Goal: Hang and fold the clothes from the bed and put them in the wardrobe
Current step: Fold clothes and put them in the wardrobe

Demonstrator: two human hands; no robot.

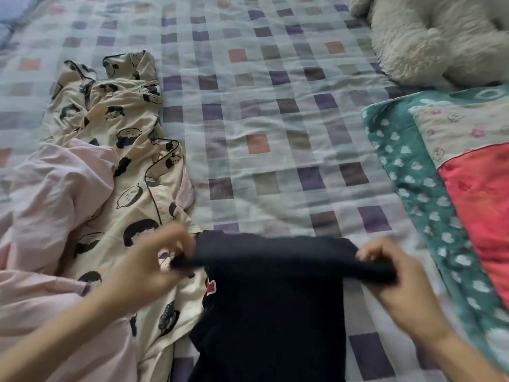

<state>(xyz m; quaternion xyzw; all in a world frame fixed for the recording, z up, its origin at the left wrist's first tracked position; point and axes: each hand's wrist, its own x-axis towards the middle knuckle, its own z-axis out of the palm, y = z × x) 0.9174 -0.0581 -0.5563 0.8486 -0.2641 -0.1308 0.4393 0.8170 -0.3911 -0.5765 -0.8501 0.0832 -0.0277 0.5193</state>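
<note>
We see a bed (pixel 275 119) under a checked sheet (pixel 292 188) of pale, purple, grey and orange squares. At the left of the frame a crumpled cream pyjama piece (pixel 132 166) with cartoon faces lies tangled with a pink garment (pixel 55 194). A dark garment (pixel 270 312) lies at lower centre, touching the pyjama piece. A white fluffy plush (pixel 427 42) sits upper right, and a teal blanket (pixel 413 175) lies along the right edge.

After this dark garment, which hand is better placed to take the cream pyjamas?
Left, probably: the left hand grips the dark garment directly above the pyjamas; the right hand holds its opposite side.
</note>
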